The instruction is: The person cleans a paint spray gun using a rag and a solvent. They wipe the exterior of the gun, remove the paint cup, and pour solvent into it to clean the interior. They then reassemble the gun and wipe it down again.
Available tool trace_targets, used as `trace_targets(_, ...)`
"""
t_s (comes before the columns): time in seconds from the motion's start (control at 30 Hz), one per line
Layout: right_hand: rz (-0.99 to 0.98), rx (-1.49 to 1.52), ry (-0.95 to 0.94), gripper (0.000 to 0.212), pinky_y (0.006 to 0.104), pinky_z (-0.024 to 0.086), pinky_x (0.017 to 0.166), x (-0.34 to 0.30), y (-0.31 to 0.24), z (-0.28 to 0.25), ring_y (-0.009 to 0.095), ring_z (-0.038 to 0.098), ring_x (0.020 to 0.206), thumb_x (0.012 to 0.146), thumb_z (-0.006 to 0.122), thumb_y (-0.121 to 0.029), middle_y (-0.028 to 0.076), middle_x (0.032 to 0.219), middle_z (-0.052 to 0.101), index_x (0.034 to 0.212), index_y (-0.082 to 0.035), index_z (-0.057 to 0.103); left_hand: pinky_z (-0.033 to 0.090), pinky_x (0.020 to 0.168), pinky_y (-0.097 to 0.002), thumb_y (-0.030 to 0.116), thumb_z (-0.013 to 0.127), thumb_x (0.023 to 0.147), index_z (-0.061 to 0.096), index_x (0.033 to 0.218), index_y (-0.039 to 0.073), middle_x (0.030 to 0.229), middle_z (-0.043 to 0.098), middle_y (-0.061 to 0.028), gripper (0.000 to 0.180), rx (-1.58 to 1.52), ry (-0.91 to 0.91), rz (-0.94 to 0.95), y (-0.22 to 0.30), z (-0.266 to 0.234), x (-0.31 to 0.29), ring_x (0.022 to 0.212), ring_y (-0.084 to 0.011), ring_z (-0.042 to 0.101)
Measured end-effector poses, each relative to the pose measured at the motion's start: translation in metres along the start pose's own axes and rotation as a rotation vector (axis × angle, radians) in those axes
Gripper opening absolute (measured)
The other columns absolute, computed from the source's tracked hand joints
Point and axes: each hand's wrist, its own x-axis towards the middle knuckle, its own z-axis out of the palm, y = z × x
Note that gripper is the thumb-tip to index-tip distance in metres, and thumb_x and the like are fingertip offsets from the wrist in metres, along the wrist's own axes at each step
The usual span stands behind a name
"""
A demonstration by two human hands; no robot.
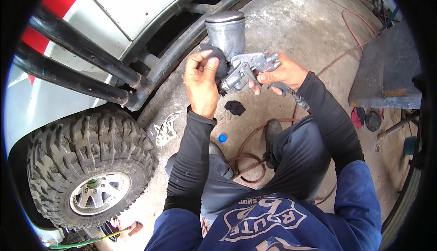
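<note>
My right hand [286, 74] is wrapped round the handle of a metal spray gun [248, 71], with a finger by its trigger. The gun's silver cup [226, 33] stands up at its far side with a lid on top. A hose fitting [300, 101] hangs from the handle's lower end. My left hand [201, 81] pinches a dark cloth [219, 62] against the side of the cup, near the gun's nozzle. The cloth hides part of the cup and nozzle. Below the gun, another black cloth [234, 108] lies crumpled on the concrete.
To the left stands a white and red vehicle with a knobby tyre [91, 160] and black tube bars [82, 59]. A blue cap [222, 138] and crumpled masking material [167, 130] lie on the floor. A red hose [248, 160] coils between my legs. A grey metal panel [387, 69] stands at right.
</note>
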Motion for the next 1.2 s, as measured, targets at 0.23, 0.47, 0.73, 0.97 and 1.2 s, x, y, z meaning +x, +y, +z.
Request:
trace_targets(0.23, 0.176, 0.177, -0.281, 0.046, 0.0213, 0.046, 0.042, -0.008, 0.003, 0.000, 0.022, 0.071, 0.081, 0.081, 0.077, -0.034, 0.013, 0.093, 0.070, 0.112, -0.003, 0.062, 0.051, 0.088, -0.0295, 0.013, 0.053, 0.099, 0.055, 0.118, 0.004, 0.108, 0.063, -0.0043, 0.021, -0.576, -0.085, -0.352, 0.003, -0.031, 0.021, 0.098, -0.0134, 0.062)
trace_targets(0.47, 0.072, 0.155, -0.315, 0.057, 0.0209, 0.048, 0.041, -0.006, 0.000, -0.001, 0.025, 0.072, 0.075, 0.079, 0.079, -0.031, 0.019, 0.087, 0.070, 0.115, 0.008, 0.059, 0.058, 0.077, -0.0324, 0.030, 0.045, 0.100, 0.054, 0.127, -0.001, 0.115, 0.065, -0.0157, 0.042, -0.809, -0.279, -0.641, -0.009, -0.006, 0.007, 0.097, -0.0222, 0.067)
trace_targets(0.73, 0.049, 0.108, -0.193, 0.059, 0.0205, 0.046, 0.041, -0.007, -0.005, 0.004, 0.023, 0.072, 0.074, 0.079, 0.079, -0.034, 0.016, 0.087, 0.070, 0.117, 0.007, 0.059, 0.058, 0.072, -0.0314, 0.023, 0.042, 0.100, 0.055, 0.122, -0.001, 0.106, 0.065, -0.0138, 0.034, -0.677, -0.079, -0.693, 0.011, 0.000, -0.015, 0.091, -0.0212, 0.067)
trace_targets(0.97, -0.033, 0.072, -0.082, 0.045, 0.0231, 0.045, 0.040, -0.004, -0.006, 0.002, 0.019, 0.071, 0.076, 0.084, 0.074, -0.035, 0.013, 0.087, 0.070, 0.113, -0.003, 0.062, 0.053, 0.079, -0.0322, 0.007, 0.055, 0.096, 0.056, 0.104, 0.005, 0.103, 0.065, -0.0084, 0.008, -0.391, 0.101, -0.341, 0.002, -0.005, -0.014, 0.088, -0.0165, 0.063)
trace_targets(1.2, 0.048, -0.041, 0.065, 0.038, 0.0233, 0.043, 0.038, -0.003, -0.003, 0.001, 0.015, 0.069, 0.072, 0.086, 0.074, -0.031, 0.009, 0.084, 0.070, 0.107, -0.001, 0.064, 0.048, 0.088, -0.0297, -0.005, 0.067, 0.082, 0.068, 0.098, 0.001, 0.108, 0.059, -0.0102, 0.017, 0.343, 0.060, 0.390, 0.025, -0.002, 0.000, 0.098, -0.0176, 0.059)
